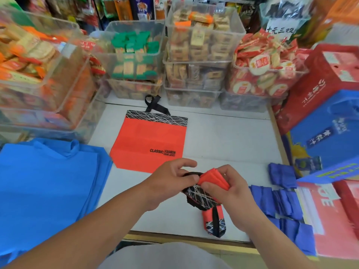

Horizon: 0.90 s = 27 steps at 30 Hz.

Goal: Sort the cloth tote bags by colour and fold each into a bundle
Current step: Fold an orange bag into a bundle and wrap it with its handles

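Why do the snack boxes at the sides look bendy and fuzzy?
Head view: the wide-angle lens curves the clear plastic snack bins near the edges; head view: those edges are smeared, while the flat orange cloth tote bag and the half-folded orange tote bag held by the left hand and right hand look sharp; head view: soft even light, faint shadows on the white tabletop.

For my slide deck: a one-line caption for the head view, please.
Left hand and right hand fold an orange tote beside a finished orange bundle.
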Motion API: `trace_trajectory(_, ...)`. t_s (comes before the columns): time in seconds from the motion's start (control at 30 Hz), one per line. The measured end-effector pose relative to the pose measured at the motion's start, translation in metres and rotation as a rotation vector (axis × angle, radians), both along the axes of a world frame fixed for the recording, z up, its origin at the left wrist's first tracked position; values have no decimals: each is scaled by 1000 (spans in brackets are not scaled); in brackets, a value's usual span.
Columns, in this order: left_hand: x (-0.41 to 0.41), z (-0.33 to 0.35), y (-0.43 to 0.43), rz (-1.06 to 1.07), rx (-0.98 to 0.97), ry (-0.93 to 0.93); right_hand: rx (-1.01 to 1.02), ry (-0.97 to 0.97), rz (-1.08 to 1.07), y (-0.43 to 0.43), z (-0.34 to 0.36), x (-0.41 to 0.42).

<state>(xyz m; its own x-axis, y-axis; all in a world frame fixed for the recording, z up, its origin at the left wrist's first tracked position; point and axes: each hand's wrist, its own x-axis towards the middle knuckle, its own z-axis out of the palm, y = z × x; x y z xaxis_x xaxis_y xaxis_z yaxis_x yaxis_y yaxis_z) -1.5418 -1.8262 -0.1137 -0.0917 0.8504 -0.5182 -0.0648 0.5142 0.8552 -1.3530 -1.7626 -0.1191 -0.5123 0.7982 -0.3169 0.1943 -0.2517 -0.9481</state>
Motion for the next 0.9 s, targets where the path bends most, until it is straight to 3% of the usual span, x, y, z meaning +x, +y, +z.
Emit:
trace_trajectory(0.13,3,-14,-5,154,13,-43,-83,62,-90,3,-1,3)
trace_trajectory(0.27,7,-23,-12,68,5,-128,-163,108,-98,3,-5,7)
trace_trajectory(0.4,22,-30,-13,173,18,-145,-268,161,-186,-1,-9,5)
trace_trajectory(0.53,32,-33,-11,212,40,154,-106,14,-182,-7,-15,2)
trace_trajectory(0.6,35,-32,-10,208,35,209,20,-61,-154,-8,-15,0)
trace_trajectory(0.77,34,-16,-4,255,47,129,179,-144,-61,-3,-9,-3)
trace_trajectory(0.83,29,-9,-3,207,-22,6,244,-220,37,1,-9,-1)
trace_trajectory(0.9,25,-7,-3,110,-111,10,342,-317,176,4,-12,2)
